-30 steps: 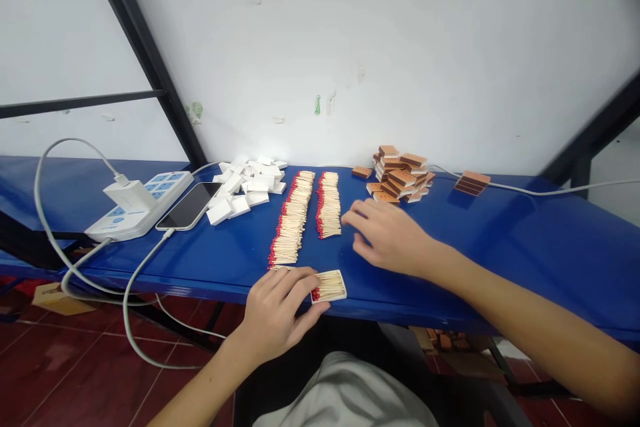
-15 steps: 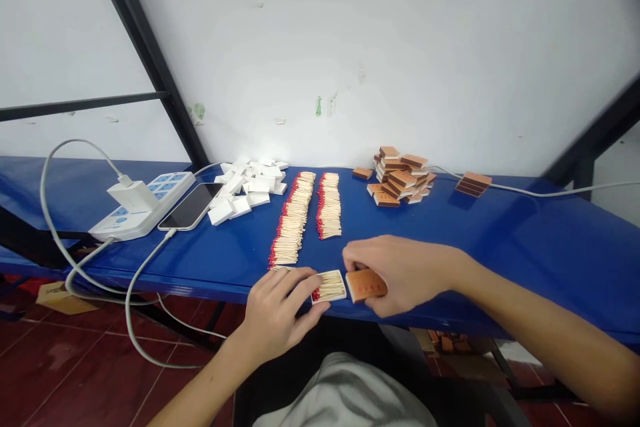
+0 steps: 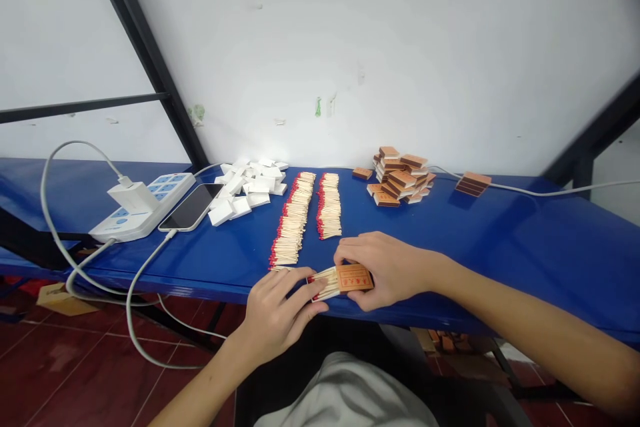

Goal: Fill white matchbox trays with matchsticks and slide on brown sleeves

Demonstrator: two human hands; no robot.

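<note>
Blue surface (image 3: pixel 500 227), front edge: left fingers (image 3: pixel 306 294) pinching white oblong match-filled tray (image 3: pixel 330 297); right fingers (image 3: pixel 351 251) clasping orange cardboard sleeve (image 3: pixel 354 277), lengthwise over tray's end.

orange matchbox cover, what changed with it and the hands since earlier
The right hand took hold of the orange cover, then moved it left, partly over the boxed matches. The left hand kept its grip; the match rows and phone stayed put.

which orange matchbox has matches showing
The matchbox held between the left hand and right hand: red-tipped matches show beyond its orange cover. The orange boxes farther back show none.
</note>
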